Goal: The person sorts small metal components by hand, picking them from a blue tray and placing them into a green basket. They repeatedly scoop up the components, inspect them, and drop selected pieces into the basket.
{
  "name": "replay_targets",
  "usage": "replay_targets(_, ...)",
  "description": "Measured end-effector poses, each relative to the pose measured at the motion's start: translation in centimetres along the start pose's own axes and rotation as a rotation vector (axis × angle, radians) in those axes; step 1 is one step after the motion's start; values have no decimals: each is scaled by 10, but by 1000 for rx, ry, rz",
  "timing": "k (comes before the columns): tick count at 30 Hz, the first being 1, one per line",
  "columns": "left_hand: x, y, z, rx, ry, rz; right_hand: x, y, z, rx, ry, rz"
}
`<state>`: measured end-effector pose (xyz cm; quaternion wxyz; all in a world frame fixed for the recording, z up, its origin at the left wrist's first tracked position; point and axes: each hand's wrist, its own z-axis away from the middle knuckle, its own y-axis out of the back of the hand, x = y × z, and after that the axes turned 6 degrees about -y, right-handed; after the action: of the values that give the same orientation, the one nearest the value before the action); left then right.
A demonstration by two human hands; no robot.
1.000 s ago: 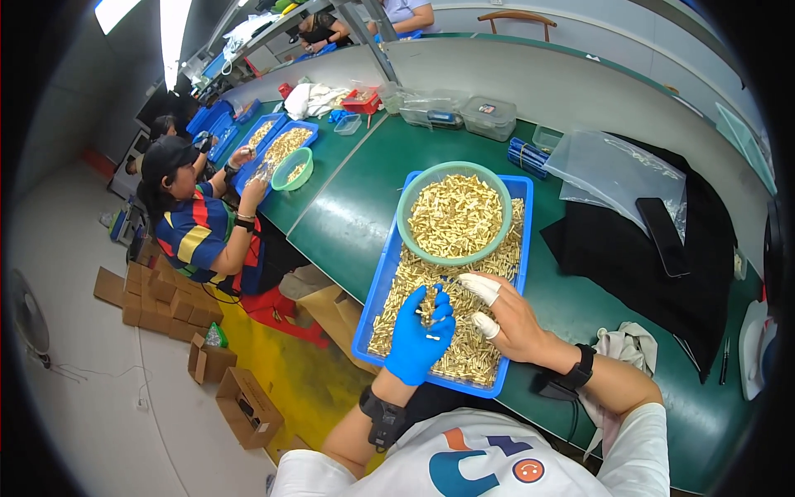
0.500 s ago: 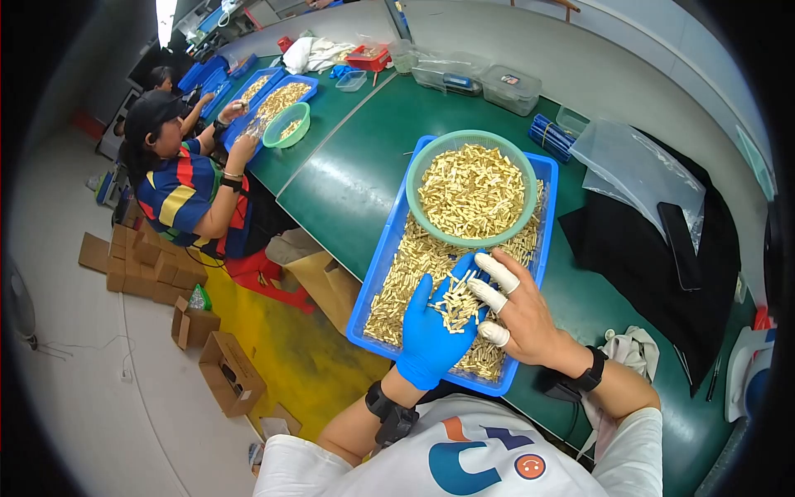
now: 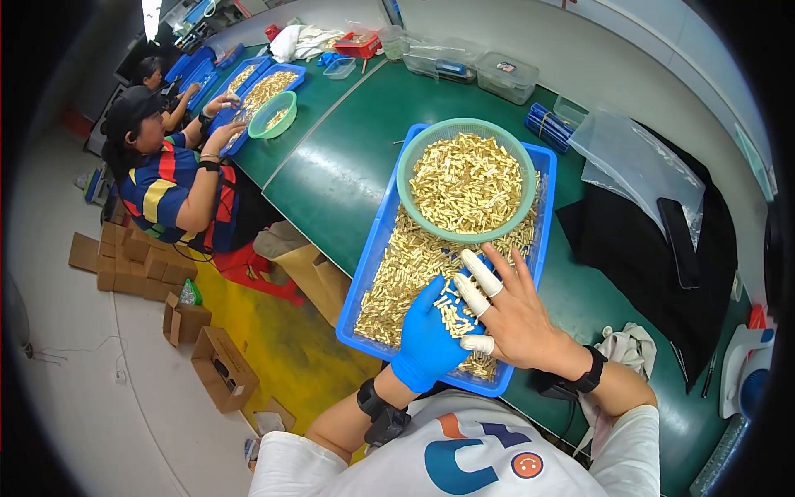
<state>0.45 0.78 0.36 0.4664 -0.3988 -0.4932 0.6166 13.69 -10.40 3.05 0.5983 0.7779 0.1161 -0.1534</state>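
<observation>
Along the left side, brown cardboard boxes [image 3: 149, 261] stand stacked on the pale floor [image 3: 70, 331], and an open carton [image 3: 238, 391] sits nearer the person. Beyond them a co-worker [image 3: 170, 186] in a striped top works over blue trays [image 3: 303, 77] at the green table [image 3: 348, 141], with a small green basin [image 3: 283, 126] just beside them.

Near the middle, a larger blue tray [image 3: 546, 186] lies on the table, spread with small brass-coloured pieces [image 3: 385, 290]. The person's left hand [image 3: 431, 340], in a blue glove, is held palm up above the tray's near part, cupped loosely with its thumb raised; a small heap [image 3: 451, 318] of the same pieces rests on it. At the tray's far end stands a green bowl [image 3: 404, 189], full of these pieces as well.

From the right, the bare right hand [image 3: 522, 323] reaches over the gloved palm, its fingers spread wide, white covers [image 3: 482, 273] on some of them. Whether its fingertips touch the heap cannot be told.

Farther right lie a bundle of blue rods [image 3: 546, 127], a clear plastic bag [image 3: 629, 157] on black cloth [image 3: 617, 248], a dark phone [image 3: 679, 242] and, nearer the person, a crumpled pale cloth [image 3: 627, 352].
</observation>
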Motion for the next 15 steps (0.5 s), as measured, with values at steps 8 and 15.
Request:
replay_targets(8,-1,-6,3,-8,-49,41,3,-6,2,90,-56,-62)
replay_targets(15,1,-10,3,70,-162,-20,4,-5,0,112,-68,-149)
